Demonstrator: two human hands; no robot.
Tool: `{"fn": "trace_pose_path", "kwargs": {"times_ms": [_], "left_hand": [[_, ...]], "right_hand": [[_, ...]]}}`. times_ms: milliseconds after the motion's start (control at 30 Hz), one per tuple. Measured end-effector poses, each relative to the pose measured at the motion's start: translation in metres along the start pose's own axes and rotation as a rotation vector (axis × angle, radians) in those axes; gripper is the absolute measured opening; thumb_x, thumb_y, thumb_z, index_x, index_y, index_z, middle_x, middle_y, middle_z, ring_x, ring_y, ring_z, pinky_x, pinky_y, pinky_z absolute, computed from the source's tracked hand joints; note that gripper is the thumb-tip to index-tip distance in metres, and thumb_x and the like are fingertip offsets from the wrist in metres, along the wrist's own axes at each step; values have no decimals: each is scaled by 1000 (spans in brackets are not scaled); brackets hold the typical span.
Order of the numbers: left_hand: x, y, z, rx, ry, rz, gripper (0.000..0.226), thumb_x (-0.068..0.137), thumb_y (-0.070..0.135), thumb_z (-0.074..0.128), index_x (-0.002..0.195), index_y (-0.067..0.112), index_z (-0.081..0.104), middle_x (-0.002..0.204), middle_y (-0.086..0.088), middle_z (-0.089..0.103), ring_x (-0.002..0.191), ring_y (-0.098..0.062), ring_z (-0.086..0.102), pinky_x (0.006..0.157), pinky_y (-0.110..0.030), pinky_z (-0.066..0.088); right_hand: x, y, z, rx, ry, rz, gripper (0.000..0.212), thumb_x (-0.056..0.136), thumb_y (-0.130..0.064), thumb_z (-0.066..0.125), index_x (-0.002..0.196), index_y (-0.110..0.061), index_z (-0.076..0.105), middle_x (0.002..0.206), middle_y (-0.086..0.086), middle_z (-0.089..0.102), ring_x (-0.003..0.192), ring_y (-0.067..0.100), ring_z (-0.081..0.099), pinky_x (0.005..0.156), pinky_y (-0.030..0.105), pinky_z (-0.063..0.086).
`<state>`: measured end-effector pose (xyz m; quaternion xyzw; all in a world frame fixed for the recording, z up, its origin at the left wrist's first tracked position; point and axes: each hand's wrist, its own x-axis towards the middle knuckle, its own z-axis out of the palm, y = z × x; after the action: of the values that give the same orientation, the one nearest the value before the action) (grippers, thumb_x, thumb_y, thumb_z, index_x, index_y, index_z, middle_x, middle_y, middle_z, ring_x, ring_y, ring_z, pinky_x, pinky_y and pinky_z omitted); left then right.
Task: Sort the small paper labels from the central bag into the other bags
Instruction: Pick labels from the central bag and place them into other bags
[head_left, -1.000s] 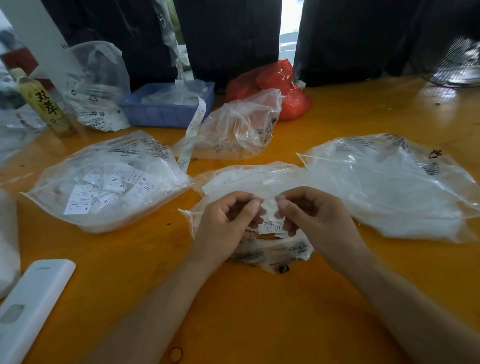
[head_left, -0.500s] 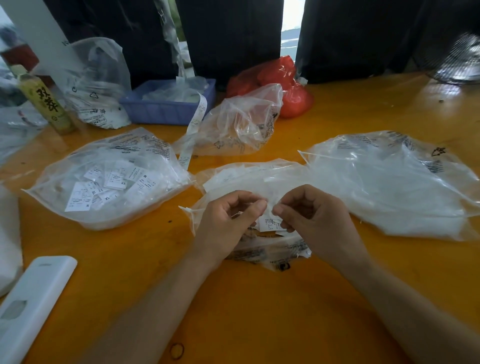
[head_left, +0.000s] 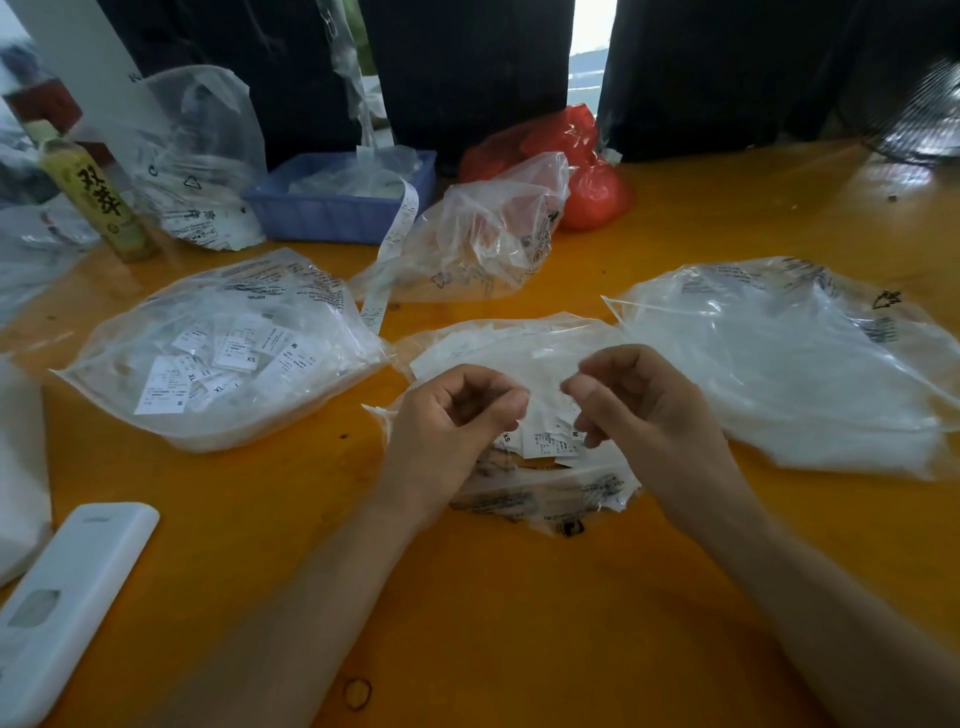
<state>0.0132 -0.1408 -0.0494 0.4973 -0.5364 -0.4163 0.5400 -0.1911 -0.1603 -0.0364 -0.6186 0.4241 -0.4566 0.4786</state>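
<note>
Garment-packing workshop: bagged size labels (head_left: 228, 358)

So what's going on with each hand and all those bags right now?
left hand: over the central bag, fingers curled; whether it pinches a label is unclear
right hand: over the central bag, fingers curled; grip unclear
central bag: lying flat, labels showing at its mouth
left bag: lying down, holding labels
right bag: lying flat, contents unclear
bottle: upright
red bag: knotted shut

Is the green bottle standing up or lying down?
Standing up. The green bottle rests on its base at the far left of the table, label characters reading top to bottom.
</note>
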Motion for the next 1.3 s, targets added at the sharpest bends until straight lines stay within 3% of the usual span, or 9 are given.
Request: {"fn": "trace_pose_path", "kwargs": {"times_ms": [133, 200, 433, 600, 767, 867, 1033, 1167, 1300], "left_hand": [[-4, -2, 4, 93, -79, 41, 9, 94, 17, 80, 95, 26, 77, 91, 2, 80, 84, -14, 77, 77, -23, 61], [-3, -4, 5, 90, -65, 28, 12, 94, 17, 79, 92, 28, 77, 90, 1, 80, 84, -17, 77, 78, -25, 62], [-1, -4, 3, -27, -31, 13, 9, 91, 23, 81, 97, 27, 75, 95, -2, 81, 87, -19, 78, 77, -23, 61], [-2, -5, 8, -120, -153, -122, 62, 82, 38, 84, 133, 29, 49, 117, -2, 79, 104, -26, 77, 89, -38, 64], [-1, -8, 8, -39, -77, -130, 25, 87, 25, 86, 108, 30, 73, 100, -4, 81, 91, -23, 79, 79, -38, 66], [1, -7, 6, -133, -32, -117, 24, 82, 19, 88, 95, 37, 79, 97, -3, 80, 92, -22, 78, 82, -34, 65], [3, -7, 3, -217, -56, -117, 26, 80, 15, 87, 95, 36, 80, 93, -1, 78, 89, -20, 76, 80, -29, 62], [0, -6, 4, -142, -121, -102, 27, 83, 16, 87, 103, 30, 75, 92, -1, 78, 89, -20, 76, 78, -30, 63], [-2, -6, 5, -17, -173, -106, 27, 89, 7, 84, 108, 22, 72, 92, 0, 78, 87, -14, 75, 76, -23, 58]], "right_hand": [[-2, 1, 3, -241, -115, -14, 27, 81, -53, 70, 102, -36, 70, 87, -14, 75, 74, 6, 71, 68, 23, 59], [-1, 2, 1, -222, -56, -6, 16, 81, -49, 72, 89, -35, 72, 80, -12, 75, 67, 5, 68, 65, 21, 58], [-2, 2, 1, -141, 37, 33, 28, 81, -52, 72, 84, -24, 71, 74, -8, 74, 60, 3, 65, 56, 14, 50], [-5, 3, 5, -56, 87, -8, 28, 82, -48, 73, 90, -21, 70, 79, -3, 75, 67, 12, 69, 66, 25, 59], [-4, 4, 7, -75, 48, 4, 24, 78, -52, 75, 82, -28, 70, 73, 1, 71, 66, 18, 67, 66, 27, 59], [-2, 5, 5, -80, 52, 7, 31, 74, -57, 75, 80, -27, 70, 71, 2, 71, 63, 16, 66, 63, 24, 57], [2, 5, -3, 27, 109, 39, 39, 77, -55, 75, 89, -18, 69, 78, 5, 73, 66, 13, 66, 67, 26, 57], [0, 1, -2, 9, -59, 81, 49, 76, -59, 73, 112, -27, 69, 95, -2, 76, 75, 13, 70, 69, 28, 58], [0, 2, -2, -97, -44, 72, 18, 84, -44, 73, 91, -28, 76, 82, -5, 76, 66, 7, 66, 65, 21, 55]]}}
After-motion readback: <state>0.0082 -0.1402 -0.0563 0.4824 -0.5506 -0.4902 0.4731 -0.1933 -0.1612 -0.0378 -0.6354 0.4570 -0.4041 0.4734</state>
